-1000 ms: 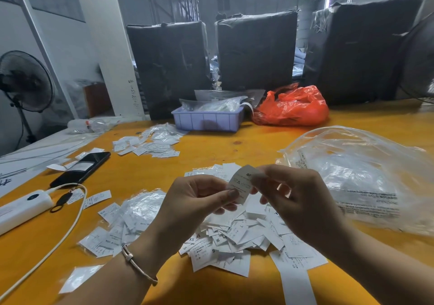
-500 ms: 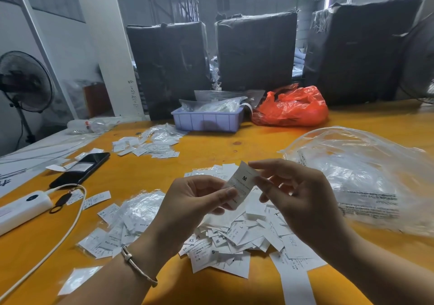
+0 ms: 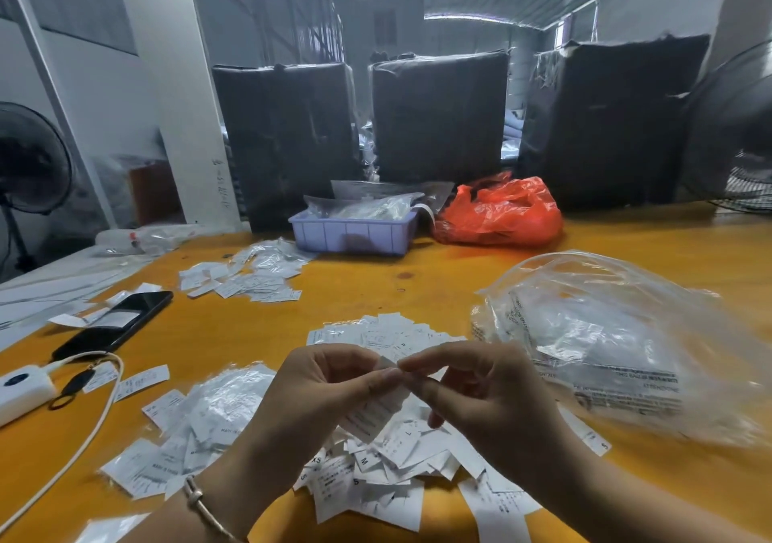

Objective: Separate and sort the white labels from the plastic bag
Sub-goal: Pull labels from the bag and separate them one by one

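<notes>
size letters "xs", "m", "s", "l" on white labels in the pile

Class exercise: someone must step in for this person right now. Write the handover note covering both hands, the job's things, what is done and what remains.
Left hand and right hand together pinch one white label above the loose label pile.
The clear plastic bag lies to the right on the orange table.
Done: two small groups of labels lie apart, far-left pile and near-left pile.
Left: place the held label, then work through the loose pile.
</notes>
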Tool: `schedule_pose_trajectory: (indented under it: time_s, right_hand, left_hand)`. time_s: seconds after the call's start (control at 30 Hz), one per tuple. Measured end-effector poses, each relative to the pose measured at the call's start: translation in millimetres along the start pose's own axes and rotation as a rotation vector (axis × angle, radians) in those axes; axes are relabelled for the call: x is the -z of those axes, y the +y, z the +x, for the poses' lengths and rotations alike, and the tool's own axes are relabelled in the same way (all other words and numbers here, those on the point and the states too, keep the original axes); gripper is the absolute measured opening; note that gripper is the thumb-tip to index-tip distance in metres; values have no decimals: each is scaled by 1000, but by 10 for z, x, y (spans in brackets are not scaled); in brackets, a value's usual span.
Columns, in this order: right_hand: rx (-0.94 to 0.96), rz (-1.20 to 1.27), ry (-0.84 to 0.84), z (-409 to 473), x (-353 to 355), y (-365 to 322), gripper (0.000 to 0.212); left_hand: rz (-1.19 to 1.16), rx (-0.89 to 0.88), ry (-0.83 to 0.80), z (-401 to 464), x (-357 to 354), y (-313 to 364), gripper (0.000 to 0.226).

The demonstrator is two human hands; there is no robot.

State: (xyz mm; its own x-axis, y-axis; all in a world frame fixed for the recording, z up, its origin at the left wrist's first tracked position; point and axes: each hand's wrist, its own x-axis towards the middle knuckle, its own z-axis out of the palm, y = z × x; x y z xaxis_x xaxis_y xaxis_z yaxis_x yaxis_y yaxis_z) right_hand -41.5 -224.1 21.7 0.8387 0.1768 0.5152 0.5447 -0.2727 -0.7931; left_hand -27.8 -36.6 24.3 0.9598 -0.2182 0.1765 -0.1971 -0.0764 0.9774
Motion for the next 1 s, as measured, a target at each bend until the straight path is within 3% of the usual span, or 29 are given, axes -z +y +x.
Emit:
schedule_pose_trajectory:
  time_s: [0.1, 0.27, 0.53, 0.77, 1.0]
  right_hand:
    - [44, -54, -38, 4, 19, -5, 6]
    - [83, -173, -82, 3, 31, 1, 22]
    - [-21, 51, -7, 53, 53, 31, 15]
    - [-46, 71, 13, 72, 57, 48, 18]
    - [-14, 142, 17, 66, 76, 20, 15]
  left_hand:
    - [32, -1, 4, 2, 11, -16, 28]
    - [26, 3, 7, 12, 14, -22, 29]
    - [-1, 36, -73, 23, 14, -29, 27]
    - [98, -163, -29, 4, 23, -26, 22]
    - [106, -209, -68, -9, 33, -18, 26]
